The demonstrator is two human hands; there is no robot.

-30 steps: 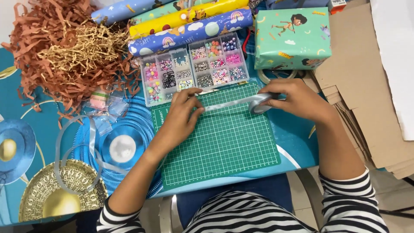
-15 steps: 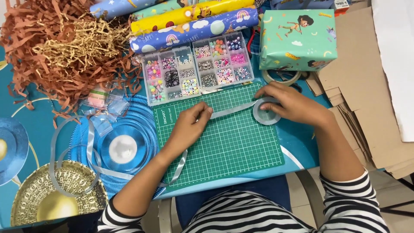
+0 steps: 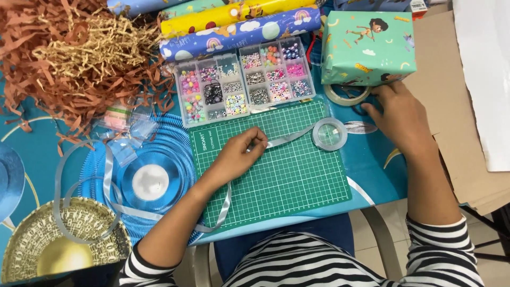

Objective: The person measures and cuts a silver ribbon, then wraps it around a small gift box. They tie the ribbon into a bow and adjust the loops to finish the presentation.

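Observation:
My left hand rests on the green cutting mat with thumb and fingers pinched on a silver ribbon. The ribbon trails down off the mat's front edge, and a grey strip runs from the pinch to a small clear tape roll lying flat at the mat's right edge. My right hand lies apart from that roll, on the blue tablecloth. Its fingers are spread beside a larger tape ring under the corner of a wrapped green gift box. It holds nothing.
A clear bead organiser sits behind the mat, with rolls of wrapping paper beyond it. Shredded brown paper fills the far left. A blue ribbon spool and a gold plate lie at left; cardboard sheets at right.
My right hand has let go of the small clear roll and moved right toward the gift box. My left hand keeps its pinch on the ribbon in nearly the same spot.

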